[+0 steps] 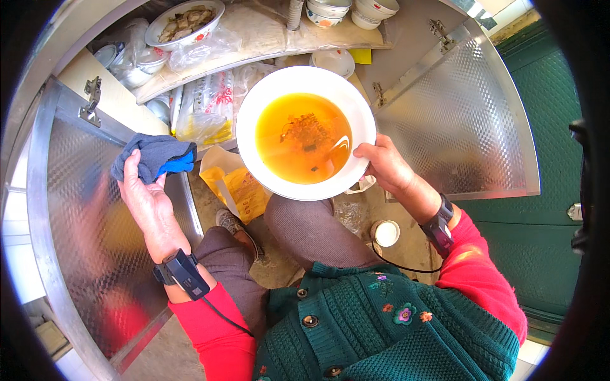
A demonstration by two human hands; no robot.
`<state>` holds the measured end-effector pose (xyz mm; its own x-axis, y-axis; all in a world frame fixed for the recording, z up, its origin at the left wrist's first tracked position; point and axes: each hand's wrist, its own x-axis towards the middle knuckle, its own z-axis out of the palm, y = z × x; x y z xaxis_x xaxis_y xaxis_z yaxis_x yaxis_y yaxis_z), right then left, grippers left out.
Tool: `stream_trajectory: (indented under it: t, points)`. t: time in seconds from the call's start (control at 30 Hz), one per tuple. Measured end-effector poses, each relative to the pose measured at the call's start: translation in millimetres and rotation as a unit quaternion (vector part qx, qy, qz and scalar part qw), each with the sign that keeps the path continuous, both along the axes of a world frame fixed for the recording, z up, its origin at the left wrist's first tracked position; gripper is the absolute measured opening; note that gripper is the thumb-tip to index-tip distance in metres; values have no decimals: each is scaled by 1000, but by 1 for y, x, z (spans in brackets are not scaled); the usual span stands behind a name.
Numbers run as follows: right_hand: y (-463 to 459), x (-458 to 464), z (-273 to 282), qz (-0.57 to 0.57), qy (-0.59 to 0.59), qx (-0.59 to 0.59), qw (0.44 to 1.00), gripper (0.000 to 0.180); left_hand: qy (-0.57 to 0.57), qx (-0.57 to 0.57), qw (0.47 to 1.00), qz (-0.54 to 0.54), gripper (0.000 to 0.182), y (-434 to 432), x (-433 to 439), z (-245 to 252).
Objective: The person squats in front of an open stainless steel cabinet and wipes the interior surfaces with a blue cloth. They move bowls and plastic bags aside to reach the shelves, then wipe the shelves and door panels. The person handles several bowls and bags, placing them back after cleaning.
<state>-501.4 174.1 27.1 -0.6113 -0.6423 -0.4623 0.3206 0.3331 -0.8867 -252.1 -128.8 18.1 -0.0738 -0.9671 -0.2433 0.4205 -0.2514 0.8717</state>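
Note:
My right hand [388, 164] grips the right rim of a white bowl [248, 128], thumb on top. The bowl holds orange-yellow liquid [305, 164] with dark bits gathered in its middle, and hangs over my knee in front of the cabinet. At the left, my left hand [150, 205] holds a grey and blue cloth [155, 155] between thumb and fingers, near the left cabinet door. The cloth and the bowl are apart. The fingers under the bowl's rim are partly hidden.
Metal-faced doors [95, 214] [457, 128] of the cabinet stand open on both sides. On its shelf [257, 35] are a dish of food chunks [186, 26], stacked bowls [329, 12] and plastic bags [205, 50]. A yellow bag [243, 188] and a white-topped container [386, 233] are on the floor.

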Motion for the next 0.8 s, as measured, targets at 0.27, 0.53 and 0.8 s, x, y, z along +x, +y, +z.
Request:
stream_trajectory:
  t: [0.27,0.53,0.8]
  points:
    - [2,22,44,38,13,-3,999,38,-32,-19,999,-31,40,10,-6,12]
    - [11,32,58,68,-11,-11,998,35,-62,-130,985,-98,59,20,-3,12]
    - [13,41,110,94,-12,-24,995,38,-69,-241,946,-204,34,44,10,45]
